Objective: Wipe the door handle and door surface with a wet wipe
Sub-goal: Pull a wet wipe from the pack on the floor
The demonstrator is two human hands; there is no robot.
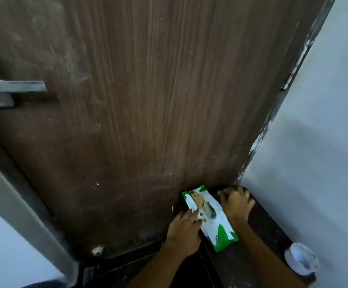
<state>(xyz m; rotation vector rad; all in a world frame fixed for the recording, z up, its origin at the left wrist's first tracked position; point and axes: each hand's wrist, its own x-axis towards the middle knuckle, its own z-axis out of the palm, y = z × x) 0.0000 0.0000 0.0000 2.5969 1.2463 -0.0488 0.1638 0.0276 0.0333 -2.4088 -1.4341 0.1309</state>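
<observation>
Down low, one brown door (148, 90) fills the view, its one metal handle (13, 87) at nine o'clock. One wipe pack (209, 217) lies on the floor at five o'clock, long axis eleven-to-five. Left hand (182, 233) presses its near edge, fingers spread; right hand (236, 204) curls loosely beside it.

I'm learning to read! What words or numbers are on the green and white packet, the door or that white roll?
Wet wipe packet: it has printing and a picture, but it is too blurred to read.
Door: no words.
Door handle: no words.
White tape roll: no words that can be made out.
</observation>
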